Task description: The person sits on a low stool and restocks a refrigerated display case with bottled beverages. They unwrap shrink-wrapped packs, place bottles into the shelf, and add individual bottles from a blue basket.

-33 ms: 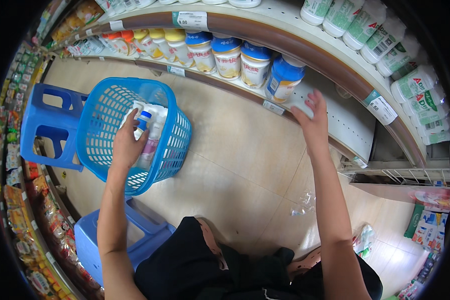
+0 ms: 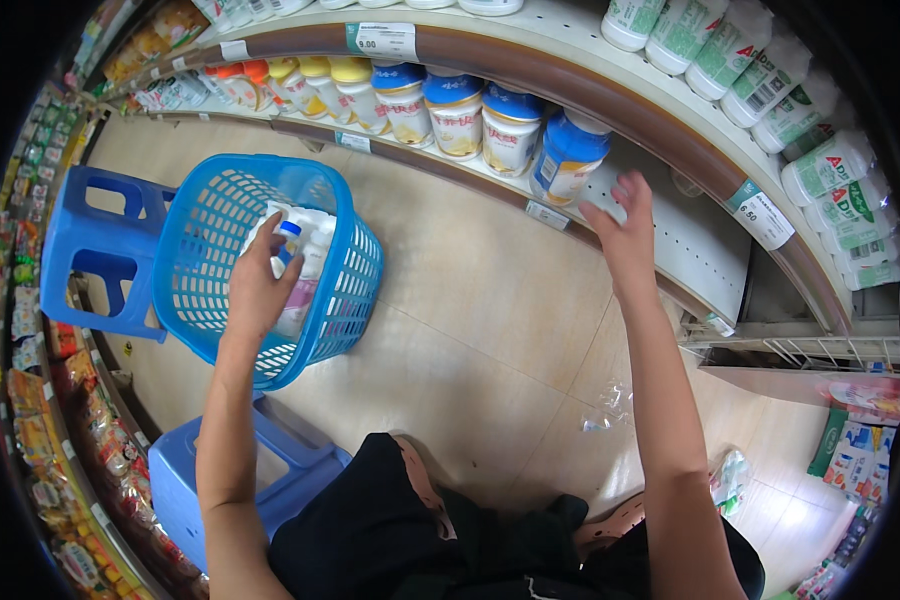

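My left hand (image 2: 260,283) is over the blue plastic basket (image 2: 361,290), its thumb and fingers apart. A white bottle with a blue cap (image 2: 290,230) shows between thumb and fingers; I see no firm grip on it. White bottles (image 2: 320,250) lie beside it in the basket, and something pinkish-purple (image 2: 298,293) is below them. My right hand (image 2: 625,225) is held open in front of the low shelf (image 2: 685,225), with nothing in it. Nearest to it stands a large white bottle with a blue label and cap (image 2: 568,160), apart from the fingers.
Several similar blue-topped and yellow-topped bottles (image 2: 454,115) line the low shelf. White-green bottles (image 2: 760,75) fill the shelf above. Blue stools (image 2: 100,250) stand left of the basket and by my left leg. Packaged snacks (image 2: 95,440) line the left side. Clear plastic wrap (image 2: 610,405) lies on the floor.
My left hand has shifted very slightly over the basket. The right hand stays nearly in place, its fingers barely moving.
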Motion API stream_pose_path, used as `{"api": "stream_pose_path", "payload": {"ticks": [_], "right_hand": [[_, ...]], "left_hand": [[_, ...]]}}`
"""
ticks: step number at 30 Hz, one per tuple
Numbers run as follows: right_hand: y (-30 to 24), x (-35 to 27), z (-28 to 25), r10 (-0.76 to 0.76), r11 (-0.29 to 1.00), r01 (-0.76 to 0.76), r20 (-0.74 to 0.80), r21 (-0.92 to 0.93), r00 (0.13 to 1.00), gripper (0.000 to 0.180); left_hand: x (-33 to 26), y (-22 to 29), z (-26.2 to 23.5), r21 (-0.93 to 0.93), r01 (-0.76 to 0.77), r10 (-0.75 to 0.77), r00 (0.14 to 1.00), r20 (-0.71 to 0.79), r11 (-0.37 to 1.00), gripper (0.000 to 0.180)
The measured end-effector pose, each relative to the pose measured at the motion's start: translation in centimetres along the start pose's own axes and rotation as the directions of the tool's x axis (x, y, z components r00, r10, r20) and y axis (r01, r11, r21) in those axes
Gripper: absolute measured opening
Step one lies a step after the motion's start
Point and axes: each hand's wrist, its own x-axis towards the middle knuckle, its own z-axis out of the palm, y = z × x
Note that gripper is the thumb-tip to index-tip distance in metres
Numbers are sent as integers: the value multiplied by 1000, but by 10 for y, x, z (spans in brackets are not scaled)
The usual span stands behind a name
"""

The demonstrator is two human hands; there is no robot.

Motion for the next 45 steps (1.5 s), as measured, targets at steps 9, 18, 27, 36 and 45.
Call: {"api": "stream_pose_path", "payload": {"ticks": [9,18,27,36,45], "right_hand": [[1,32,32,-144,989,146,88,-13,986,77],[-10,30,37,-208,953,208,22,-220,978,69],[4,13,31,-253,956,243,-48,-165,966,67],[31,-6,16,-256,966,253,-94,-46,962,58],[-14,-51,-20,-275,958,272,-27,-97,961,53]], "left_hand": [[-2,85,2,-334,-210,224,974,5,919,42],[-13,100,14,-365,-312,364,928,82,877,36],[-21,102,16,-404,-314,384,917,105,859,36],[-25,108,15,-430,-309,395,911,123,848,36],[-30,118,21,-487,-427,525,848,76,762,37]]}}
